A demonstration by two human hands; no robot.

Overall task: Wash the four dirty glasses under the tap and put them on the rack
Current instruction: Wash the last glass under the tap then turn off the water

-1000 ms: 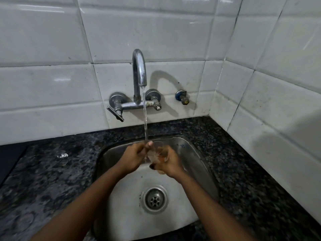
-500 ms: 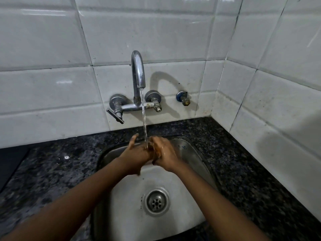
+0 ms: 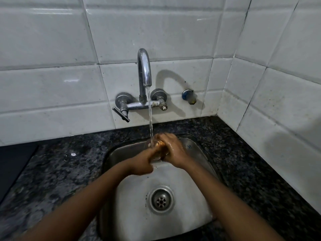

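Observation:
A clear glass point(image 3: 157, 154) is held over the steel sink point(image 3: 196, 152), right under the running tap point(image 3: 144, 66). Water falls onto the glass's upper rim. My left hand point(image 3: 141, 162) grips the glass from the lower left with curled fingers. My right hand point(image 3: 171, 150) wraps over it from the right, with fingertips at the rim. Most of the glass is hidden between the two hands. No other glasses and no rack are in view.
The sink has a round drain point(image 3: 161, 200) in its middle. Dark speckled granite counter point(image 3: 52, 171) surrounds it, wet at the left. White tiled walls stand behind and to the right. A lever handle point(image 3: 121, 114) and a small blue valve point(image 3: 188, 96) project from the wall.
Both hands have shifted around the glass under the stream. My left hand's fingers, raised half a second ago, have curled and dropped lower; my right hand now covers the top.

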